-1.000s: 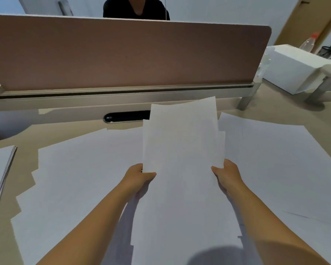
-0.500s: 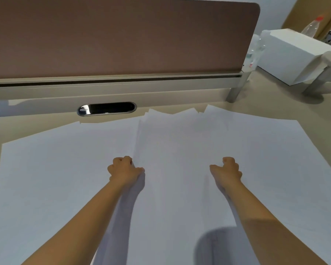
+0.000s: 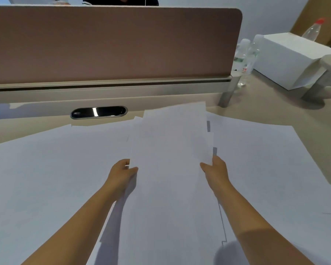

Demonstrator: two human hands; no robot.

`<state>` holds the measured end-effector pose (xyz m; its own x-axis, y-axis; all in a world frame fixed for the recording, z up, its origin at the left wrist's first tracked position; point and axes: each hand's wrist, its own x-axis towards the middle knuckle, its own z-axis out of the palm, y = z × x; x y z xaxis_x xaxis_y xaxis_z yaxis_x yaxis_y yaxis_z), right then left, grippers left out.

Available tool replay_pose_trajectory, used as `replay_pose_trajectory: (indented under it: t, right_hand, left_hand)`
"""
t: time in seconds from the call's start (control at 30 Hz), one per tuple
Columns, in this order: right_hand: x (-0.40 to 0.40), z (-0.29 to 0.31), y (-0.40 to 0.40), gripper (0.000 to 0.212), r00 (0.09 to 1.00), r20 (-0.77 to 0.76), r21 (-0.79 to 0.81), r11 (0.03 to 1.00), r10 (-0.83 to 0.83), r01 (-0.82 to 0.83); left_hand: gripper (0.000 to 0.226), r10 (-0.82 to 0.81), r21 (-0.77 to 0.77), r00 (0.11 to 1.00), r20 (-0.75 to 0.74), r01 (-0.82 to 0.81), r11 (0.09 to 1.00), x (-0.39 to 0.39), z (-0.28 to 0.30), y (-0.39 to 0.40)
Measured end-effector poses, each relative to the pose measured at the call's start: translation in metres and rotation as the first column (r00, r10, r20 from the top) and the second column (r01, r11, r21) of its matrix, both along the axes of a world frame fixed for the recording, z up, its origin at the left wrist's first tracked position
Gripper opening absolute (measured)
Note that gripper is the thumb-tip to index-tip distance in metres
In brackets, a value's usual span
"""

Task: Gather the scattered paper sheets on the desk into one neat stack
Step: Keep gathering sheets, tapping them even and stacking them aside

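- White paper makes up the bundle of sheets (image 3: 170, 150) held between the two hands, its far end tilted up toward the partition (image 3: 111, 44).
- The left hand (image 3: 122, 173) grips the bundle's left edge, thumb on top, fingers hidden beneath.
- The right hand (image 3: 215, 169) pinches the right edge the same way.
- The bundle's edges are uneven; several sheets show, but their number cannot be told.
- More loose sheets (image 3: 52, 169) spread over the desk (image 3: 266, 109) left of the left hand, others lie right of the right hand, and some lie under both forearms; they overlap too much to count.
- Beyond the right hand stand one white box (image 3: 287, 60) and three clear bottles (image 3: 245, 60).
- One oval cable slot (image 3: 98, 112) lies beyond the left hand.
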<state>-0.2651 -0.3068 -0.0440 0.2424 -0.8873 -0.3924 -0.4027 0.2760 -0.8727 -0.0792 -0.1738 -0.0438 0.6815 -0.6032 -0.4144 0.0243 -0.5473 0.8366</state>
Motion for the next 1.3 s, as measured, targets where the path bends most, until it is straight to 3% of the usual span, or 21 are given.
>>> replay_pose_trajectory:
  t: [0.13, 0.23, 0.33, 0.4, 0.53, 0.6, 0.7, 0.83, 0.97, 1.03, 1.1, 1.2, 1.3]
  right_hand:
    - [-0.031, 0.001, -0.019, 0.031, 0.997, -0.056, -0.072, 0.996, -0.052, 0.048]
    - [-0.058, -0.004, -0.028, 0.027, 0.961, -0.271, -0.109, 0.994, -0.051, 0.022]
    - [-0.085, -0.006, -0.036, 0.046, 0.77, -0.631, -0.167, 0.986, -0.094, -0.016]
    - [-0.099, -0.006, -0.038, 0.056, 0.707, -0.701, -0.149, 0.989, -0.098, -0.011]
    - [-0.102, -0.013, -0.035, 0.062, 0.675, -0.737, -0.091, 0.989, 0.011, -0.116]
    - [-0.096, -0.014, -0.037, 0.06, 0.719, -0.694, -0.074, 0.99, 0.036, -0.121]
    - [-0.087, -0.012, -0.039, 0.052, 0.826, -0.563, -0.062, 0.994, 0.038, -0.088]
    - [-0.081, -0.008, -0.034, 0.051, 0.946, -0.317, -0.011, 0.997, 0.064, -0.071]
    - [-0.079, -0.002, -0.032, 0.053, 0.997, -0.079, 0.061, 0.998, 0.0, 0.005]
    - [-0.084, -0.003, -0.035, 0.048, 0.986, -0.145, -0.002, 0.997, -0.078, 0.079]
    - [-0.092, -0.007, -0.04, 0.049, 0.906, -0.4, -0.11, 0.988, -0.141, 0.105]
    - [-0.106, -0.012, -0.043, 0.053, 0.741, -0.655, -0.142, 0.987, -0.147, 0.071]
    - [-0.105, -0.016, -0.043, 0.055, 0.737, -0.666, -0.143, 0.989, -0.117, 0.027]
  left_hand:
    - [0.013, -0.079, -0.031, 0.994, 0.077, 0.081, 0.996, -0.024, 0.0, -0.021]
    - [0.012, -0.231, 0.176, 0.942, 0.244, 0.192, 0.966, -0.041, -0.009, -0.04]
    - [0.044, -0.333, 0.458, 0.823, 0.46, 0.101, 0.883, -0.048, -0.013, -0.046]
    - [0.054, -0.352, 0.519, 0.805, 0.478, 0.064, 0.852, -0.052, -0.012, -0.045]
    - [0.054, -0.362, 0.54, 0.826, 0.432, 0.084, 0.837, -0.06, -0.014, -0.053]
    - [0.051, -0.324, 0.464, 0.868, 0.377, 0.126, 0.877, -0.068, -0.015, -0.062]
    - [0.048, -0.248, 0.304, 0.934, 0.259, 0.165, 0.938, -0.079, -0.013, -0.07]
    - [0.054, -0.135, 0.074, 0.987, -0.088, 0.142, 0.987, -0.077, -0.003, -0.068]
    - [0.066, -0.056, 0.046, 0.98, -0.192, 0.066, 0.997, -0.067, 0.002, -0.06]
    - [0.051, -0.033, 0.051, 0.97, -0.243, 0.046, 0.998, -0.062, 0.004, -0.056]
    - [0.01, -0.097, 0.111, 0.973, -0.21, 0.123, 0.986, -0.064, 0.004, -0.053]
    - [0.028, -0.169, 0.195, 0.979, -0.118, 0.19, 0.962, -0.067, -0.006, -0.057]
    - [0.023, -0.219, 0.234, 0.976, 0.013, 0.21, 0.949, -0.073, -0.015, -0.067]
